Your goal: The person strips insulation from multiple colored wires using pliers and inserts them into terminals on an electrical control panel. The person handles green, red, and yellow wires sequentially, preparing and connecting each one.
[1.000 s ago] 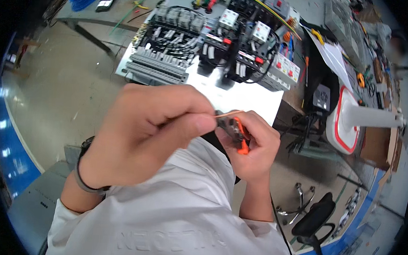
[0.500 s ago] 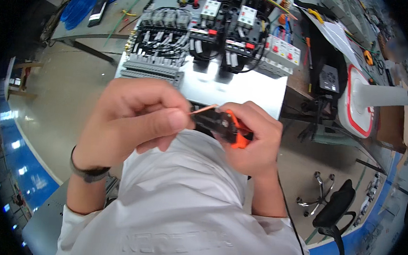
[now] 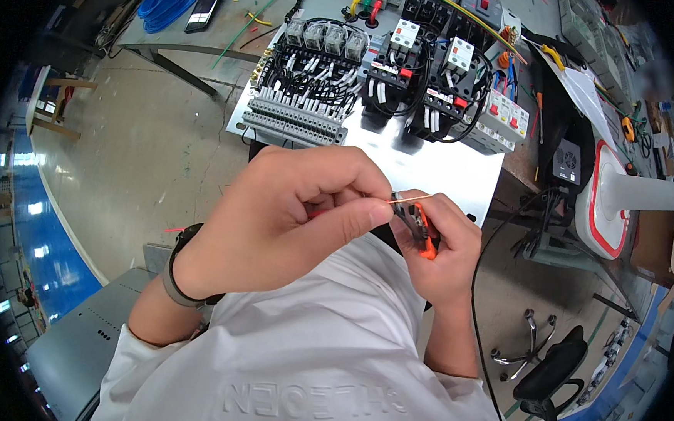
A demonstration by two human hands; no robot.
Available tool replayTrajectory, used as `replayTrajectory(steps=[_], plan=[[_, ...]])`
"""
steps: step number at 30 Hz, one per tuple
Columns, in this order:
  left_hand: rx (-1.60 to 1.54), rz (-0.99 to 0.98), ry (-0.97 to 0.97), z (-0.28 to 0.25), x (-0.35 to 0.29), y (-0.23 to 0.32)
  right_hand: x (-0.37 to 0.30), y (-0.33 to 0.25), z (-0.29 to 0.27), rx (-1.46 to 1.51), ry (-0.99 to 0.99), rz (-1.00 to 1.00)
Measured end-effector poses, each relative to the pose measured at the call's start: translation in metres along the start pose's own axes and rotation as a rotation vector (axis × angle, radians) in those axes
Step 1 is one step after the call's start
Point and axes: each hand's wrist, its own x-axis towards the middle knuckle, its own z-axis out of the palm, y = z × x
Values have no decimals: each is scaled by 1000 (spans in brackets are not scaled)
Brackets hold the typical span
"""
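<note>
In the head view, the wire (image 3: 411, 199) is held up in the air just off the near edge of the metal plate (image 3: 432, 166), with no bench beneath it. The left hand (image 3: 282, 222) has a narrow grip, thumb and forefinger pinching the wire close to its thin, copper-coloured end, which points toward the right hand (image 3: 446, 256). That one has its grip closed around the orange handles of the pliers (image 3: 427, 248), their dark nose just beside the left fingertips; whether the nose touches the wire I cannot tell. A bit of red shows in the left palm, perhaps the same wire's covering. The wire should be almost weightless and springy, easy to bend and slow to straighten, and its fine end would likely kink or fray if squeezed hard. It seems best taken by its covered part, just behind the bare end, with a light pinch; the pliers, heavier and stiff, are best held by the handles. Beyond, the grey terminal strip (image 3: 292, 123) sits by the plate's near left corner, the white switches (image 3: 505, 116) along its right edge, and a blue wire coil (image 3: 168, 7) lies on the bench (image 3: 239, 39) at far left.
</note>
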Motion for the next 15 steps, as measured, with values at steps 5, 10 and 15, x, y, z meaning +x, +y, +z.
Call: replayTrajectory(steps=[5, 10, 15], plan=[[12, 30, 1, 0, 0, 2, 3, 0, 0, 12, 8, -25], [96, 75, 9, 1, -1, 3, 3, -4, -2, 2, -14, -32], [150, 125, 13, 3, -1, 7, 1, -2, -1, 30, -21, -41]])
